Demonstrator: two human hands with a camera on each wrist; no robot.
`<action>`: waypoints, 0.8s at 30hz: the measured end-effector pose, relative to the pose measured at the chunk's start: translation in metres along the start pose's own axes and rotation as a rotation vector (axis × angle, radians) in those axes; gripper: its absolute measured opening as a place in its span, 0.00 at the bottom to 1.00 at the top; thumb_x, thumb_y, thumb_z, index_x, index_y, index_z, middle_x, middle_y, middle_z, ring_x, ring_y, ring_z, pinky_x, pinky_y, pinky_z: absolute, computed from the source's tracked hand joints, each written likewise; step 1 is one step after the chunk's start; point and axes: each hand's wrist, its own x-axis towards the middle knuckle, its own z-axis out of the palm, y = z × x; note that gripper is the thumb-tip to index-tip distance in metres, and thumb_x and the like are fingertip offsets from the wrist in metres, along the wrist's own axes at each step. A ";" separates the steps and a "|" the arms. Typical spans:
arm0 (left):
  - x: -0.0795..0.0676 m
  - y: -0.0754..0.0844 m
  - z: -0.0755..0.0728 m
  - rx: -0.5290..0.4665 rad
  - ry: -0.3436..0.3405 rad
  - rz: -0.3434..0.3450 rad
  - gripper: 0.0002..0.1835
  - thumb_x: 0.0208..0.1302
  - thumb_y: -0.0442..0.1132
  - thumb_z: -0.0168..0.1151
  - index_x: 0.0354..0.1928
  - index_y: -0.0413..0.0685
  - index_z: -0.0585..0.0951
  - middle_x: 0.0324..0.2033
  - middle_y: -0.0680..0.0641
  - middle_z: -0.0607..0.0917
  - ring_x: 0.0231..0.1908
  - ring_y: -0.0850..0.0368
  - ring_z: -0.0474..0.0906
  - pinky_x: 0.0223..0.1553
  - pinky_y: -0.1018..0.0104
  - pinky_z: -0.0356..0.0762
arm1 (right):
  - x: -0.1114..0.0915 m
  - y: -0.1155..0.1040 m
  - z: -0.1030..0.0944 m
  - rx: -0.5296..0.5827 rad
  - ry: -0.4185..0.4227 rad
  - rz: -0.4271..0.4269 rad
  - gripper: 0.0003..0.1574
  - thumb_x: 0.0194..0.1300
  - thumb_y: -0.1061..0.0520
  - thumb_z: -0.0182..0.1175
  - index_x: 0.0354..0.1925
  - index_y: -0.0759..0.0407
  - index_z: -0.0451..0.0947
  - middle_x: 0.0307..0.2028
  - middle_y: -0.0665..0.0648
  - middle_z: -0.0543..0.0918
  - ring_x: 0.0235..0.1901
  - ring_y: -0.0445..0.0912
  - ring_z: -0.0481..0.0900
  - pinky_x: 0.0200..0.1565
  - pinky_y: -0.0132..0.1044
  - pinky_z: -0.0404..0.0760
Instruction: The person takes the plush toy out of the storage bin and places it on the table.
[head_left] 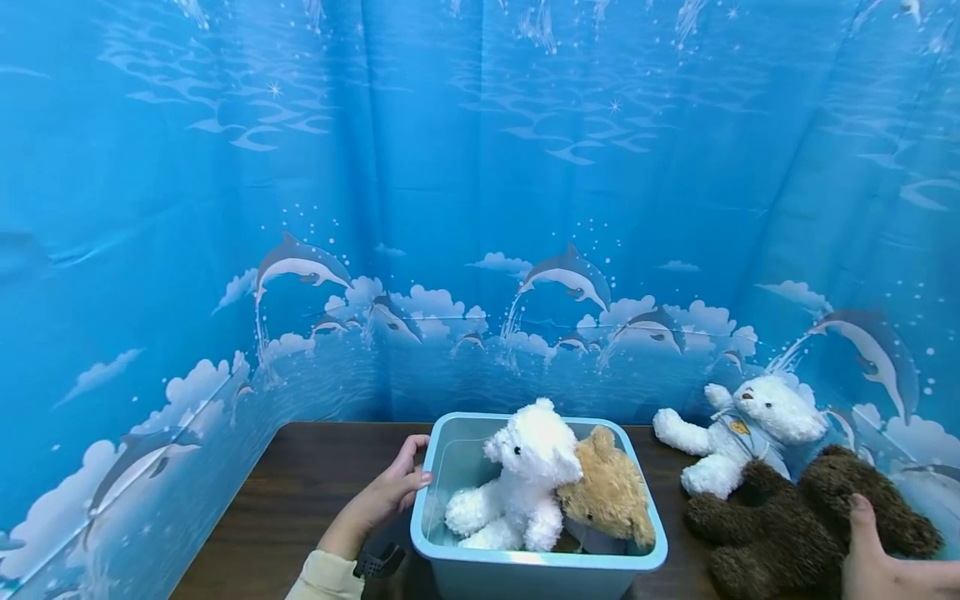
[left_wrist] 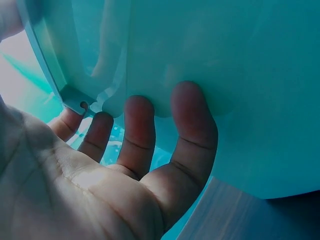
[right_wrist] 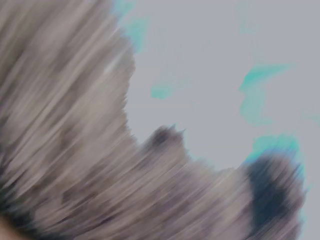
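Observation:
My left hand grips the left rim of a pale blue plastic bin; in the left wrist view its fingers lie along the bin's outer wall. A white teddy bear sits upright inside, beside a tan teddy bear that leans toward the right wall. At the lower right, my right hand holds a dark brown teddy bear, thumb up against its fur, other fingers hidden. Close-up brown fur, blurred, fills much of the right wrist view.
Another white teddy bear in a light blue top lies behind the brown one, near the curtain. A dark wooden table carries everything. Blue dolphin-print curtain hangs along the back and sides.

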 end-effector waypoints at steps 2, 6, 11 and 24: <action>0.002 -0.001 0.002 -0.005 -0.003 0.000 0.36 0.77 0.52 0.53 0.78 0.52 0.50 0.71 0.26 0.67 0.66 0.35 0.75 0.70 0.41 0.78 | -0.009 -0.027 -0.010 0.072 0.029 -0.060 0.76 0.68 0.17 0.60 0.88 0.59 0.37 0.89 0.63 0.36 0.89 0.58 0.31 0.86 0.47 0.29; 0.001 -0.002 0.001 -0.003 0.002 -0.007 0.36 0.78 0.52 0.53 0.78 0.53 0.50 0.71 0.27 0.67 0.67 0.35 0.74 0.71 0.41 0.77 | -0.032 -0.086 -0.024 0.216 0.071 -0.228 0.70 0.67 0.22 0.66 0.85 0.62 0.52 0.87 0.57 0.50 0.87 0.47 0.44 0.84 0.38 0.37; 0.003 -0.002 0.002 -0.005 0.001 -0.004 0.36 0.78 0.52 0.52 0.78 0.53 0.50 0.72 0.28 0.66 0.68 0.35 0.73 0.71 0.39 0.77 | -0.058 -0.159 -0.029 0.369 -0.101 -0.394 0.49 0.65 0.35 0.77 0.75 0.45 0.66 0.68 0.33 0.63 0.66 0.30 0.57 0.74 0.35 0.50; 0.003 -0.003 0.002 -0.018 0.009 -0.017 0.36 0.77 0.53 0.53 0.78 0.52 0.50 0.70 0.27 0.68 0.66 0.36 0.75 0.69 0.43 0.79 | -0.140 -0.269 0.043 0.175 -0.986 -0.830 0.66 0.65 0.41 0.79 0.85 0.46 0.48 0.80 0.66 0.52 0.81 0.67 0.56 0.73 0.71 0.70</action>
